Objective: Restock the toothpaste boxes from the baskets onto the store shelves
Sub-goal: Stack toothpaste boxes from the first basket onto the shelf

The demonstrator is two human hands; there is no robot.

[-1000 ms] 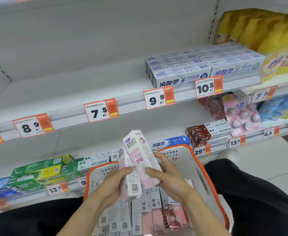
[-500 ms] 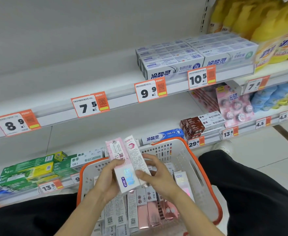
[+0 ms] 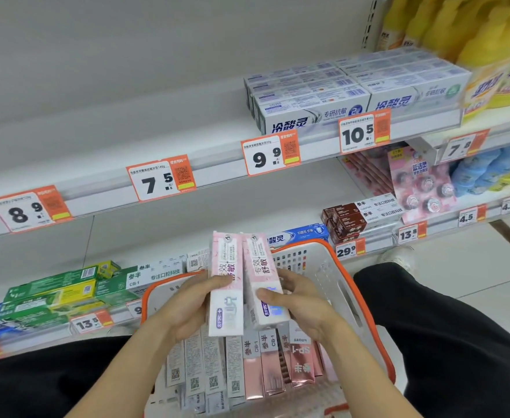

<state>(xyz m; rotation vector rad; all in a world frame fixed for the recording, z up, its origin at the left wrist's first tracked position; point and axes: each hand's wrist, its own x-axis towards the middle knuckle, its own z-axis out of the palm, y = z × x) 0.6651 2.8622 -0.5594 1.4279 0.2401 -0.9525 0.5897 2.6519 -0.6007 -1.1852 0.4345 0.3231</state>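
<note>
Two pink-and-white toothpaste boxes stand side by side above the basket. My left hand (image 3: 193,309) grips the left box (image 3: 225,260), thumb across its front. My right hand (image 3: 300,306) grips the right box (image 3: 258,263). Below them sits a white basket with an orange rim (image 3: 350,285), filled with several upright white and rose-gold toothpaste boxes (image 3: 262,366). The middle shelf (image 3: 112,146) is bare on the left, with white toothpaste boxes (image 3: 311,98) stacked at its right.
Price tags (image 3: 160,179) line the shelf edges. Green toothpaste boxes (image 3: 55,291) and white ones lie on the lower shelf at left, brown boxes (image 3: 344,218) at right. Yellow bottles (image 3: 489,49) stand top right. My dark-trousered legs flank the basket.
The two boxes, held overlapping and tilted before, now stand apart side by side, fronts facing me, one in each hand. The camera has shifted closer to the shelf.
</note>
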